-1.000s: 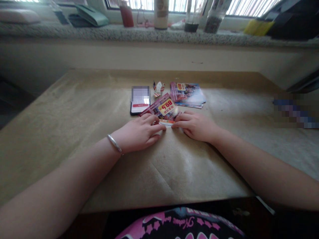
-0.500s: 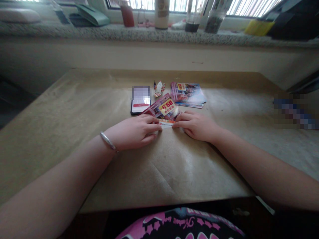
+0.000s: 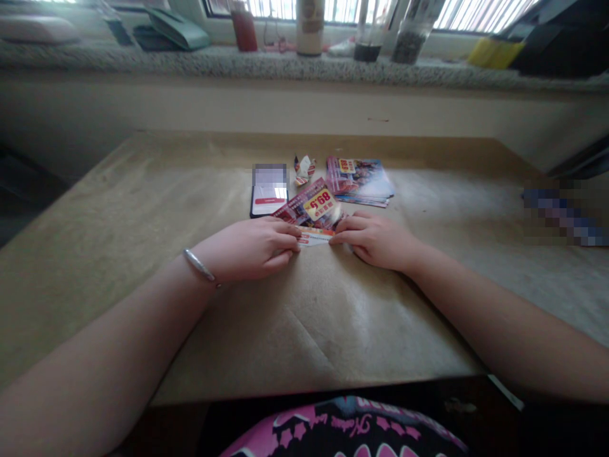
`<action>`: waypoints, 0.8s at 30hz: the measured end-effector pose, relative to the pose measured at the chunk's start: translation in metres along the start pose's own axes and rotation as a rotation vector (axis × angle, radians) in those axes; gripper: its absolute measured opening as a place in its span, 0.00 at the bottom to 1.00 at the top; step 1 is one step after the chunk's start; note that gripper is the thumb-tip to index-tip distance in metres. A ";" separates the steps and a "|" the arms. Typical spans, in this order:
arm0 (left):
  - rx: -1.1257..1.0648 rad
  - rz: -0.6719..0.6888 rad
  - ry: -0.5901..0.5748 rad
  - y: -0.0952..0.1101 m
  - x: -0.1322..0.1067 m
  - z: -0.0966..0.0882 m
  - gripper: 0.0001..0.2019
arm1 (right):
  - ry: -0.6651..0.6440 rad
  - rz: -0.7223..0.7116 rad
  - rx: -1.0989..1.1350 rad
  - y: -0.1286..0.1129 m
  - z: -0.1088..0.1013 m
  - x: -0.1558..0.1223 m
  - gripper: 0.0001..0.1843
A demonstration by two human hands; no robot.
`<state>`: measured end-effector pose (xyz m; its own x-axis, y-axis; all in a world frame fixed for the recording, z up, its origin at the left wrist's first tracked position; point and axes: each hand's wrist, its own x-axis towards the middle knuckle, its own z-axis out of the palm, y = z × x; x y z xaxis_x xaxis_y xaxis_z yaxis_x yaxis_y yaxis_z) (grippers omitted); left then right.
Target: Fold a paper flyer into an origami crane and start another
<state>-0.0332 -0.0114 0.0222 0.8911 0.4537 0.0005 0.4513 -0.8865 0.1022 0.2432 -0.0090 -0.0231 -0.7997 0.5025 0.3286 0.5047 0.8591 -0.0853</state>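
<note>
A printed paper flyer, mostly dark red with a yellow price label, lies at an angle on the table. Its near edge is folded over into a strip showing white and orange. My left hand, with a silver bangle at the wrist, has its fingers closed on the left end of this fold. At the right end, the thumb and fingers of my right hand pinch the flyer. Both hands rest low on the tabletop, and the fingertips hide the ends of the fold.
A phone lies behind my left hand, partly under the flyer's corner. Beyond are a small folded paper piece and a stack of flyers. Bottles and jars stand on the windowsill behind the table.
My left hand has slid a little left along the fold, uncovering more of the white and orange strip. The right hand stays at its end.
</note>
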 end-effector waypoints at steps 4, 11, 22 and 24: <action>0.020 -0.038 -0.027 -0.001 -0.002 -0.001 0.16 | 0.004 -0.004 -0.003 0.000 0.000 0.000 0.19; 0.026 -0.092 -0.073 0.000 -0.005 -0.006 0.17 | -0.002 -0.001 0.006 0.001 0.001 -0.001 0.19; -0.075 -0.095 -0.100 -0.007 -0.006 -0.008 0.17 | -0.014 0.045 -0.022 -0.007 -0.001 0.001 0.18; -0.079 -0.087 -0.103 -0.007 -0.007 -0.009 0.17 | -0.015 0.052 -0.027 -0.007 0.000 0.001 0.17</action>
<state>-0.0427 -0.0072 0.0307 0.8507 0.5133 -0.1134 0.5257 -0.8325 0.1749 0.2389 -0.0147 -0.0218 -0.7766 0.5482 0.3106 0.5545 0.8287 -0.0762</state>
